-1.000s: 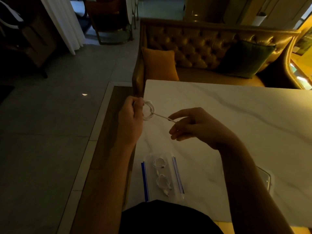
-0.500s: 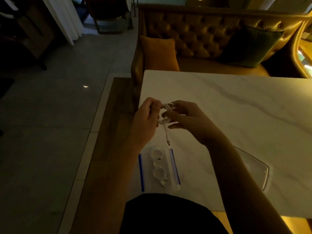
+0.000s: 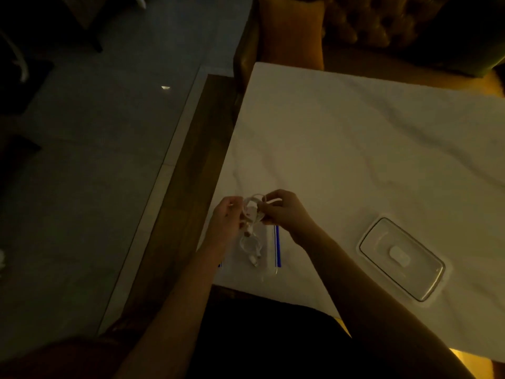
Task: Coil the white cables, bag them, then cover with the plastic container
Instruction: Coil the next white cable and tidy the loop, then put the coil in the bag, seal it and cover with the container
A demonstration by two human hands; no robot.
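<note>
My left hand (image 3: 226,217) and my right hand (image 3: 284,212) together pinch a small coil of white cable (image 3: 252,210) just above the near left corner of the white marble table (image 3: 355,149). A short loose end hangs down from the coil. Beneath it lies a clear zip bag (image 3: 269,250) with blue edge stripes, and another coiled white cable (image 3: 250,246) rests inside it. A clear plastic container (image 3: 401,258) sits upside down on the table to the right of my right forearm.
The table's left edge runs beside a wooden strip and grey tiled floor (image 3: 82,187). A tufted sofa with an orange cushion (image 3: 292,28) stands behind the table's far edge.
The stretched cable end has been wound in, so both hands now meet on the coil. The hands have come down closer to the bag. The view has tilted downward.
</note>
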